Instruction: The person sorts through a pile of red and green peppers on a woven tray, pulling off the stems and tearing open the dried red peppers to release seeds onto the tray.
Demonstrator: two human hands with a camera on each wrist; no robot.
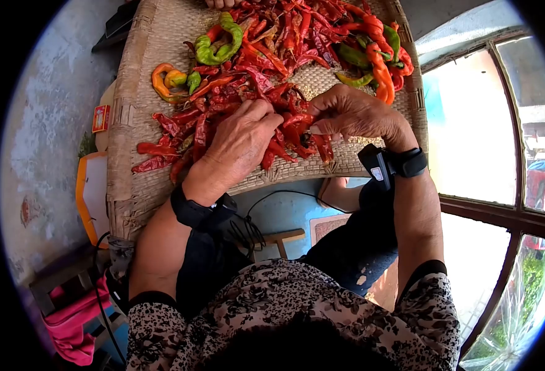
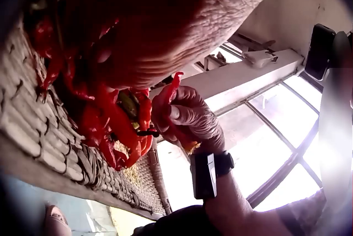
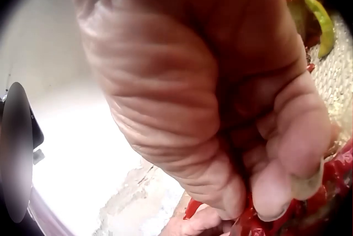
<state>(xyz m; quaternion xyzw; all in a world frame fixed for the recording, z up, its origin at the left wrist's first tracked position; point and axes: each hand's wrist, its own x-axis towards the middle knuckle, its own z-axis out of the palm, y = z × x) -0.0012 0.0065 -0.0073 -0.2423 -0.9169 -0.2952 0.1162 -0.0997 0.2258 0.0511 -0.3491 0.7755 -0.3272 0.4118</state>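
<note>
In the head view, the left hand (image 1: 241,137) lies palm down over red peppers (image 1: 201,131), its fingers bent and their tips hidden. Close on its right, the right hand (image 1: 362,117) pinches a red pepper (image 1: 297,119) between thumb and fingers. The left wrist view shows that pepper (image 2: 172,88) rising above the right hand (image 2: 196,121), near a dark stem (image 2: 148,133). Seen from the right wrist, the right hand's thumb and fingers (image 3: 270,192) come down onto red pepper, with part of the left hand (image 3: 201,222) below. Whether the left hand grips a pepper is unclear.
A woven tray (image 1: 136,117) bears more red peppers, green peppers (image 1: 220,46) and an orange one (image 1: 160,80). Another person's fingers (image 1: 223,4) show at its far edge. A window (image 1: 470,123) stands right; a black cable (image 1: 272,195) runs below the tray.
</note>
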